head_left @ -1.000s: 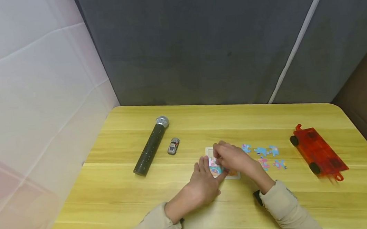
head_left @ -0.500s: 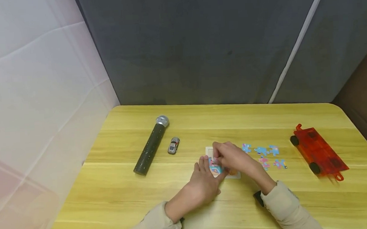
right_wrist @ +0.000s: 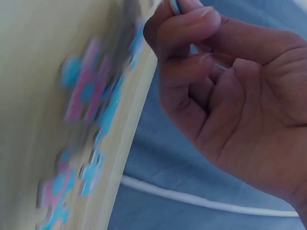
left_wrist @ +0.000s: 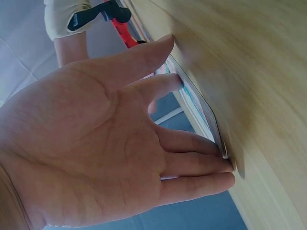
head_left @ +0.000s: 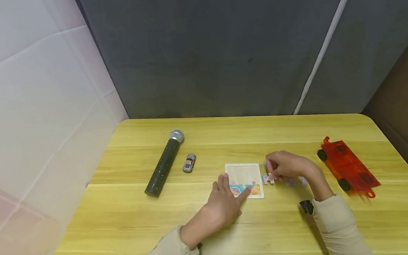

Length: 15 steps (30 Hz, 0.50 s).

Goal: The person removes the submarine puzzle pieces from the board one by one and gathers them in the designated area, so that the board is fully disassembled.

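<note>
A square puzzle frame (head_left: 242, 164) lies on the table in the head view, with a row of joined puzzle pieces (head_left: 235, 190) along its near side. My left hand (head_left: 223, 205) steadies it: straight fingers rest against its left edge and one digit lies on the near row. To the right of the frame, my right hand (head_left: 290, 165) pinches a pink and blue jigsaw puzzle piece (head_left: 266, 179) between thumb and fingers. Only the thin edge of that piece (right_wrist: 175, 6) shows in the right wrist view. Several loose pieces (head_left: 303, 181) lie under and beside the right hand, partly hidden by it.
On the left lie a black microphone (head_left: 162, 168) with a silver head and a small toy car (head_left: 189, 163). A red translucent toy trailer (head_left: 349, 166) with black wheels lies at the right. A dark partition (head_left: 200, 66) stands behind the table (head_left: 154, 230).
My right hand has moved right, off the frame, with a puzzle piece between its fingers. The frame's left middle, where pink showed, is now bare. My left hand stays put.
</note>
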Available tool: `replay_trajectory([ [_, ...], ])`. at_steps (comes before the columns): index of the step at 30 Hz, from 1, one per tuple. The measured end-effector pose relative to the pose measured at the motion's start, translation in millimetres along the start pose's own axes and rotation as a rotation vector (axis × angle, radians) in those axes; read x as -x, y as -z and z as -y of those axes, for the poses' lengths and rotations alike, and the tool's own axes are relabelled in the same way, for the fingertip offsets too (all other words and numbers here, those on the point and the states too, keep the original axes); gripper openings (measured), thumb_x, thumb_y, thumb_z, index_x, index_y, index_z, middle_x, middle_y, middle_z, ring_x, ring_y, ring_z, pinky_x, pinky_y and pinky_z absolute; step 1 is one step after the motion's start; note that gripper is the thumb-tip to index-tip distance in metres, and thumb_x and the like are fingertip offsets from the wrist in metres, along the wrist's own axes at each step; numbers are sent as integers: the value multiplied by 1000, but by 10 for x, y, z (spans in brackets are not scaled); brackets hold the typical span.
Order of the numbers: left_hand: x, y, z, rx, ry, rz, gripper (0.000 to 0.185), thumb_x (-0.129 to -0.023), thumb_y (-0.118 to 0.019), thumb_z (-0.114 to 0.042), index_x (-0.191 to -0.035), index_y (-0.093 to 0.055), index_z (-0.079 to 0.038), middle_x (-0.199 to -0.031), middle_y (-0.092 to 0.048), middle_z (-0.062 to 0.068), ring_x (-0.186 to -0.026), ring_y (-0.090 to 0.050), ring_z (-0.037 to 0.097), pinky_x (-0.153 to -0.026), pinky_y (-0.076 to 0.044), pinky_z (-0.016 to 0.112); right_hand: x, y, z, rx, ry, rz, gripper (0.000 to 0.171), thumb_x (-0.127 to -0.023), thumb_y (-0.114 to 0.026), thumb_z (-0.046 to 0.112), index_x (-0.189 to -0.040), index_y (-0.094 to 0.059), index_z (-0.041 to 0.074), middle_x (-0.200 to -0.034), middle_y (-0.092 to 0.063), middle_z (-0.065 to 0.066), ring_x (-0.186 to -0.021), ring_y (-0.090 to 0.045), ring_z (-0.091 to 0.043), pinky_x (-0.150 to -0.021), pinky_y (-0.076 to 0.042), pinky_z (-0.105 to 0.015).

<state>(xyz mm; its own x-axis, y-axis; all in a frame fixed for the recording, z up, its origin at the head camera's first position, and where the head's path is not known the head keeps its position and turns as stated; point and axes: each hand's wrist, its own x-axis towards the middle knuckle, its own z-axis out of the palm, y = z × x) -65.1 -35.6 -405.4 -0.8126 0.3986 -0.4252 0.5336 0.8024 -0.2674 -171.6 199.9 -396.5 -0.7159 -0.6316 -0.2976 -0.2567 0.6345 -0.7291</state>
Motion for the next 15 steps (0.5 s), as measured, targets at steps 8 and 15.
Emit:
replay_trajectory([
  [8, 14, 2, 9, -17, 2, -9, 74, -110, -53, -61, -174, -18, -50, -171, -40, 28, -162, -39, 41, -128, -42, 44, 16, 8, -81, 47, -84, -35, 18, -101, -69, -6, -89, -60, 3, -70, -62, -7, -51, -49, -14, -56, -49, -30],
  [15, 27, 22, 9, -18, 1, -15, 74, -110, -53, -61, -174, -18, -50, -170, -41, 27, -162, -39, 40, -128, -43, 44, 12, -69, -52, 146, -166, -113, 17, -96, -66, -10, -87, -62, 4, -68, -58, -6, -52, -46, -15, -56, -43, -29],
])
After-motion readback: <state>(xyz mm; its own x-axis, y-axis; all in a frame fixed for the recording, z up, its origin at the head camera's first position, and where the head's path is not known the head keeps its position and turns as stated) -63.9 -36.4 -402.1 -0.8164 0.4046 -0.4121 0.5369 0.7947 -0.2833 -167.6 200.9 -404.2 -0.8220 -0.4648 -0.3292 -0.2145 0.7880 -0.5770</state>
